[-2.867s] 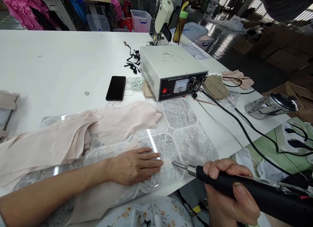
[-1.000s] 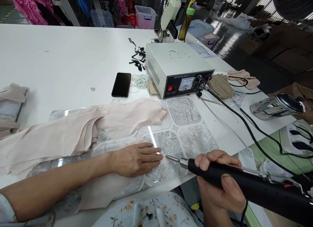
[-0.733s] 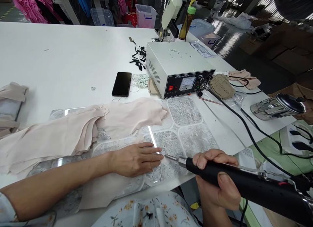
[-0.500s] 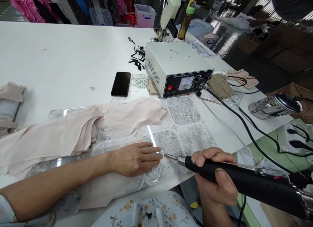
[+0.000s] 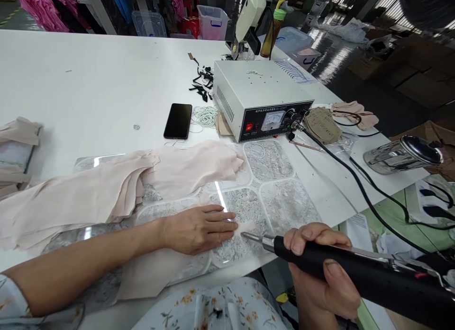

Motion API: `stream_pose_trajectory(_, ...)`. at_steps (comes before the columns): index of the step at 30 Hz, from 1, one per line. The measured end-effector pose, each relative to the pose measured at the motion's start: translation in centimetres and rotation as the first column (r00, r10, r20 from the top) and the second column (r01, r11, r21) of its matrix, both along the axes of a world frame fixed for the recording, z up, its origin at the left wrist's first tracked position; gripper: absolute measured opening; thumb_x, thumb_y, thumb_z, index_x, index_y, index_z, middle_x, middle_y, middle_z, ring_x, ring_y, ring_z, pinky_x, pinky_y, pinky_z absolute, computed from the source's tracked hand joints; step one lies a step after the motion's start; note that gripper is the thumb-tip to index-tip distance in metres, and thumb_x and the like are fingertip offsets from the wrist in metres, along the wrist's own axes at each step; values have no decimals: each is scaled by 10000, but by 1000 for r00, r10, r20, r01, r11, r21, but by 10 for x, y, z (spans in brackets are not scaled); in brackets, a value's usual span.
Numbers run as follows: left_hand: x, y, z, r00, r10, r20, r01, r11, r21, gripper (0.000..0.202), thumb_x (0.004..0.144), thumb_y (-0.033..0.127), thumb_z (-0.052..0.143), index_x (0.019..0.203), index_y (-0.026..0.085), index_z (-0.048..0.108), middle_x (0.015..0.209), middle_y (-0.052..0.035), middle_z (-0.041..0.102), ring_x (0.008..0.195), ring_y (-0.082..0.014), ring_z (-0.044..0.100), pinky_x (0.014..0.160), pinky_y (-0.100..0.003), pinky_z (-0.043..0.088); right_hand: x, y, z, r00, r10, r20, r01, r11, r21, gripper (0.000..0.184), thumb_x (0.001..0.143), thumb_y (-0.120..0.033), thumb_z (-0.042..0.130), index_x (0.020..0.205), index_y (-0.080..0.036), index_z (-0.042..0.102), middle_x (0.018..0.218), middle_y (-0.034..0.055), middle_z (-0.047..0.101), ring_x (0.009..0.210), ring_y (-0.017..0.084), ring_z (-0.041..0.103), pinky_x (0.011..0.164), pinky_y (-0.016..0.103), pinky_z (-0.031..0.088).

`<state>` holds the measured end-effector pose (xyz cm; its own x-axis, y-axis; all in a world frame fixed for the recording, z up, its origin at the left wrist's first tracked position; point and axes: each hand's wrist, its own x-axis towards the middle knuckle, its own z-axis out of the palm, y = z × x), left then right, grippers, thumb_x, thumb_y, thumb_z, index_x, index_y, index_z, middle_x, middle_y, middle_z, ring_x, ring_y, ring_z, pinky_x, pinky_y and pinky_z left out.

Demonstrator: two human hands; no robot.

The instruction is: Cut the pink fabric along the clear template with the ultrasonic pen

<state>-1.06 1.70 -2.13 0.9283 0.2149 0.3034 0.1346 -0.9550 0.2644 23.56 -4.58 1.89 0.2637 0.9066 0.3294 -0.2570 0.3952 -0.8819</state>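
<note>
My left hand (image 5: 199, 229) lies flat, fingers stretched out, on a thin pale pink fabric piece (image 5: 152, 273) whose narrow end shows just past the fingertips. My right hand (image 5: 320, 268) is wrapped round a black ultrasonic welding handpiece (image 5: 369, 271) with a tapered metal tip. That tip points left and sits by the fabric end, close to my left fingertips; whether it touches cannot be made out. Beneath the work is a grey marble-patterned mat (image 5: 284, 202). Farther back on it, overlapping pale pink fabric pieces (image 5: 88, 190) are spread out.
A white control box (image 5: 263, 86) with a meter stands behind the mat, its black cable (image 5: 341, 166) running to the right. Near it are a phone (image 5: 178, 121), elastic cord loops (image 5: 205, 118), brown card pieces (image 5: 322, 125) and a lidded glass jar (image 5: 394, 156).
The handpiece tip has drawn slightly back towards me, and my right hand has shifted right and nearer. More of the fabric end shows by my left fingertips. My left hand stays flat in place.
</note>
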Motion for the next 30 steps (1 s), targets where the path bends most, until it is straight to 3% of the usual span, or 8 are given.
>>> stream_pose_trajectory(12,0,0,-2,1000,-4,2,4,999,32,325,1022,248,427,1263,120,602,1374,-86,559,1327,-238,474,1158,-391,326,11,7,-7,989,-151,2,151,989,2,130,705,-283,606,790,-185,611,767,0,541,504,102,539,493,306,465)
stream_pose_trajectory(30,1,-1,2,999,37,-38,-34,996,79,353,1015,296,446,1283,106,577,1335,-101,590,1319,-245,473,1158,-407,311,13,7,-7,992,-128,4,128,992,2,130,714,-266,598,806,-176,618,765,4,560,513,110,548,493,312,462)
